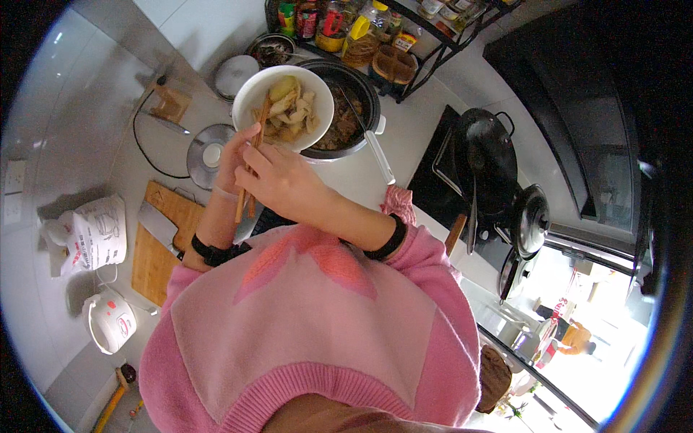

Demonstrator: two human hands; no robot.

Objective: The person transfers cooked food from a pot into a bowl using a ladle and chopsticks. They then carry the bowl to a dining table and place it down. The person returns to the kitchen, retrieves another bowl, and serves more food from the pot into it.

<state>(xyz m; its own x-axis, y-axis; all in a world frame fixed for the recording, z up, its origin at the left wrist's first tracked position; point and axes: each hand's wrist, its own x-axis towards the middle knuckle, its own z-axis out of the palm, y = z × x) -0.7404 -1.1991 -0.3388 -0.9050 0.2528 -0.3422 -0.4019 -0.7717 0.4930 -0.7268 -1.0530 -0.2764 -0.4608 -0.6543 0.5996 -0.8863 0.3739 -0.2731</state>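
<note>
A white bowl (243,89) of pale sliced food is tilted over the near-left side of a round black pot (373,103). My left hand (234,154) grips the bowl's near rim, its fingers partly hidden. Crossing in front of it, my right hand (270,173) is closed on a pair of wooden chopsticks (262,122), whose far ends reach into the bowl against the food. Dark brown pieces of food (344,119) lie in the pot. A ladle or spatula with a white handle (380,157) rests across the pot's right rim.
Left are a glass lid (197,157), a knife (173,125), a cleaver (157,224) on a wooden board (149,270) and a white bag (103,233). A condiment rack (427,81) stands behind the pot. Right, a black wok (484,146) sits on the stove. A person (576,338) is far off at lower right.
</note>
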